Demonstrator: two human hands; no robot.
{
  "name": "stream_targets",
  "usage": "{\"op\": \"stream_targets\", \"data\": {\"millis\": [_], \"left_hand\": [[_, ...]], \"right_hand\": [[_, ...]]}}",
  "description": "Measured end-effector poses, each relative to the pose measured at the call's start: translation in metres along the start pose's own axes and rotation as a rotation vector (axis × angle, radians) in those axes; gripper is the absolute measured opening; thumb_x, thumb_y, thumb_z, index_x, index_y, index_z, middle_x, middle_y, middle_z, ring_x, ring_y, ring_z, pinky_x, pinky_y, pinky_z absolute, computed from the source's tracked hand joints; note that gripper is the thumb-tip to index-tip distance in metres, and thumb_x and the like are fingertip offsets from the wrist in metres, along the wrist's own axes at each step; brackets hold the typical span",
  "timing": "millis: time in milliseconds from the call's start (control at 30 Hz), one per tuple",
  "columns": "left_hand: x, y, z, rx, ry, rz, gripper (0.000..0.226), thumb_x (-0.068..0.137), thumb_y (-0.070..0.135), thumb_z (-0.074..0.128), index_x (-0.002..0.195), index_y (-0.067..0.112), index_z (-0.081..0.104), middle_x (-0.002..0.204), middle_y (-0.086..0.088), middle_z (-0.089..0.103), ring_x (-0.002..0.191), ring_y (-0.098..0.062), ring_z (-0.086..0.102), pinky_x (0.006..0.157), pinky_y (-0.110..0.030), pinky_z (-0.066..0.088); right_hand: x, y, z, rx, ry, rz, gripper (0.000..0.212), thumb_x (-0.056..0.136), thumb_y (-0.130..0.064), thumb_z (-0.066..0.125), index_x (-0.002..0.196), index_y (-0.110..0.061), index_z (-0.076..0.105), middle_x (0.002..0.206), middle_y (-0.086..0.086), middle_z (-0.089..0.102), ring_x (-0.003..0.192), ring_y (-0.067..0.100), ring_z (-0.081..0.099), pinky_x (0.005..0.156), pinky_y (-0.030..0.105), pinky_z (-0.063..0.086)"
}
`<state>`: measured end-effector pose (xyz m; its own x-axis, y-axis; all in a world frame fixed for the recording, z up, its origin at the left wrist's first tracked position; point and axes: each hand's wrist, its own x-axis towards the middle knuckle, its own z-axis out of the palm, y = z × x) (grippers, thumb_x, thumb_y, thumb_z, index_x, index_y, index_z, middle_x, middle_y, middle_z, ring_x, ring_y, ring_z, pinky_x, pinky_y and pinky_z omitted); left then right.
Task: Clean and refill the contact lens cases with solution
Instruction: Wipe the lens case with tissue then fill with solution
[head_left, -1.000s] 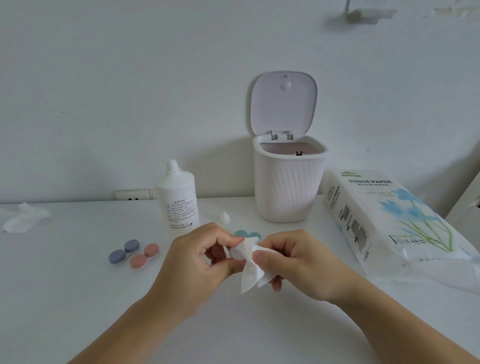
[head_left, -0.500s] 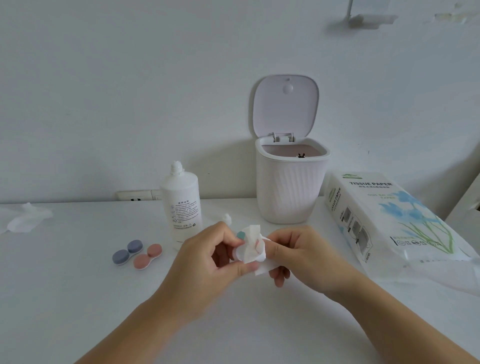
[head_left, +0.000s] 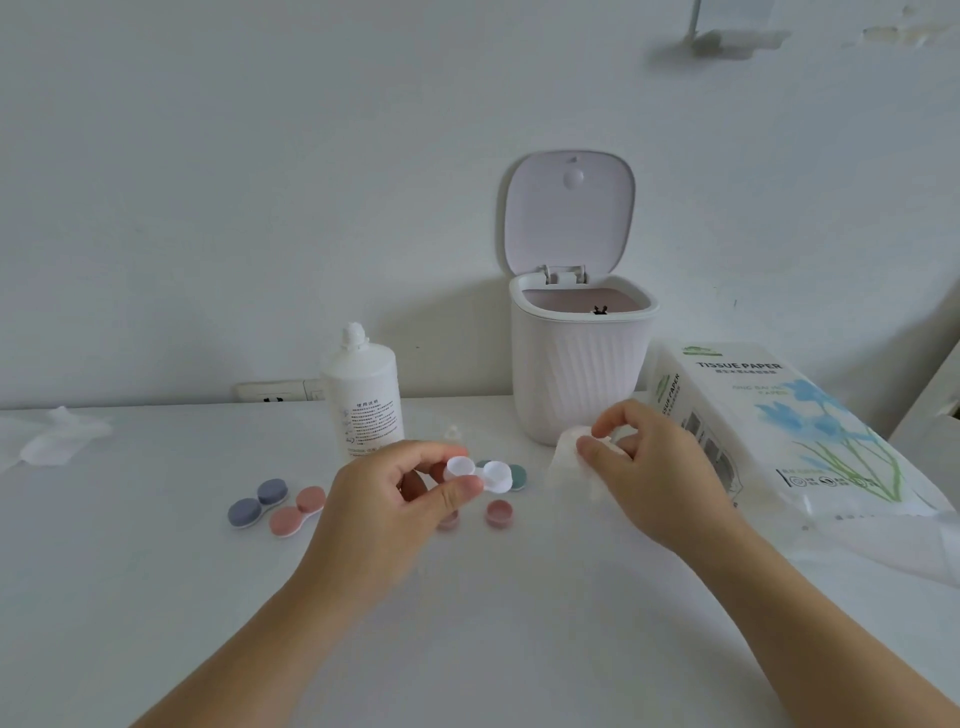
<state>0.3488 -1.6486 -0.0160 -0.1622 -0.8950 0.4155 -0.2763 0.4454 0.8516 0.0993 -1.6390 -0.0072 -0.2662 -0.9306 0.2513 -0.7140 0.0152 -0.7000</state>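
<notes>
head view
left hand (head_left: 387, 501): raised over desk centre; thumb + fingers pinch the white lens case (head_left: 480, 474) by its left cup, grip tight on it.
white lens case: both cups uncapped, openings face up/toward camera, held just above the desk (head_left: 156, 597).
right hand (head_left: 652, 478): to the right of the case, apart from it; thumb + fingertips pinch a crumpled white tissue (head_left: 574, 467), rest of the tissue hangs below the fingers.
loose caps: two pink caps (head_left: 497, 513) on desk under/near the left hand, one partly hidden by fingers; teal caps (head_left: 517, 475) just behind the held case, partly hidden.
other cases: blue-grey case (head_left: 258, 503) + pink case (head_left: 297, 512), both capped, side by side and touching, on desk left of the hands.
solution bottle (head_left: 366, 400): upright behind left hand, near wall, nozzle bare; its small clear cap (head_left: 453, 434) stands on desk to the right of the bottle.
bin (head_left: 576, 374): small, white, lid flipped up, against wall behind right hand.
tissue pack (head_left: 779, 431): lies on desk at right, beside bin.
used tissue (head_left: 57, 439): crumpled, far left of desk.
</notes>
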Motion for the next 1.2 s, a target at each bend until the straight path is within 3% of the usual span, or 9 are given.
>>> {"op": "stream_targets", "data": {"millis": [233,367,567,733,833,900,1000,1133,1200], "left_hand": [[0.001,-0.005,0.002,-0.043,-0.049,-0.056,0.028,0.066,0.057,0.075,0.09,0.042,0.076,0.07,0.01,0.072,0.052,0.001,0.053,0.05,-0.009,0.035],[0.001,-0.007,0.004,-0.032,-0.05,-0.061,0.021,0.07,0.049,0.078,0.09,0.042,0.075,0.071,0.011,0.071,0.055,-0.004,0.059,0.051,-0.011,0.039],[0.002,-0.008,0.005,-0.042,-0.059,-0.061,0.022,0.078,0.035,0.083,0.093,0.046,0.073,0.071,0.01,0.073,0.056,-0.005,0.062,0.052,-0.014,0.044],[0.001,-0.008,0.008,-0.08,-0.092,-0.046,0.026,0.069,0.057,0.085,0.09,0.045,0.075,0.069,0.012,0.07,0.059,-0.02,0.06,0.056,-0.024,0.047],[0.0,-0.01,0.008,-0.07,-0.098,-0.028,0.03,0.067,0.061,0.077,0.092,0.044,0.075,0.07,0.012,0.07,0.068,-0.037,0.059,0.057,-0.032,0.045],[-0.002,-0.01,0.008,-0.01,-0.09,0.027,0.027,0.071,0.059,0.082,0.093,0.044,0.074,0.074,0.015,0.071,0.064,-0.031,0.058,0.055,-0.025,0.044],[-0.003,-0.005,0.003,0.054,0.049,0.139,0.023,0.072,0.054,0.08,0.089,0.04,0.074,0.076,0.017,0.069,0.053,-0.007,0.051,0.053,-0.011,0.039],[-0.001,0.002,-0.015,0.194,0.304,0.317,0.002,0.087,0.022,0.075,0.087,0.022,0.076,0.079,0.012,0.067,0.061,-0.011,0.053,0.062,-0.011,0.039],[0.001,0.003,-0.026,0.184,0.419,0.304,0.011,0.092,0.016,0.072,0.088,0.025,0.075,0.078,0.015,0.066,0.062,-0.008,0.053,0.062,-0.018,0.045]], "right_hand": [[-0.004,0.003,0.004,-0.356,0.067,-0.099,0.008,0.092,-0.035,0.064,0.093,-0.028,0.067,0.092,-0.012,0.055,0.093,0.02,0.055,0.068,0.031,0.038],[-0.008,-0.006,0.009,-0.27,0.269,-0.453,0.014,0.092,-0.031,0.067,0.094,-0.019,0.074,0.093,-0.003,0.062,0.092,0.025,0.055,0.079,0.035,0.045],[-0.024,-0.021,0.02,0.329,-0.318,-0.347,0.025,0.087,-0.039,0.076,0.109,-0.027,0.074,0.083,-0.011,0.072,0.074,0.005,0.063,0.073,0.022,0.052],[-0.024,-0.022,0.022,0.442,-0.371,-0.308,0.015,0.091,-0.024,0.075,0.106,-0.02,0.075,0.086,0.001,0.078,0.086,0.026,0.07,0.08,0.036,0.053],[-0.025,-0.022,0.022,0.466,-0.387,-0.307,0.01,0.091,-0.022,0.075,0.1,-0.017,0.077,0.085,0.002,0.078,0.083,0.02,0.07,0.077,0.03,0.053],[-0.024,-0.022,0.021,0.459,-0.396,-0.31,0.008,0.091,-0.021,0.075,0.097,-0.015,0.078,0.085,0.001,0.078,0.08,0.017,0.07,0.076,0.029,0.053],[-0.02,-0.017,0.019,0.48,-0.403,-0.272,0.006,0.091,-0.022,0.075,0.095,-0.022,0.079,0.083,-0.005,0.079,0.072,0.01,0.068,0.068,0.025,0.051],[-0.015,-0.01,0.02,0.467,-0.341,-0.219,0.007,0.092,-0.028,0.074,0.096,-0.03,0.079,0.08,-0.005,0.077,0.072,0.003,0.065,0.069,0.028,0.052],[-0.014,-0.007,0.021,0.487,-0.325,-0.202,0.01,0.091,-0.027,0.075,0.098,-0.033,0.076,0.081,-0.01,0.078,0.072,-0.005,0.068,0.071,0.015,0.053]]}}
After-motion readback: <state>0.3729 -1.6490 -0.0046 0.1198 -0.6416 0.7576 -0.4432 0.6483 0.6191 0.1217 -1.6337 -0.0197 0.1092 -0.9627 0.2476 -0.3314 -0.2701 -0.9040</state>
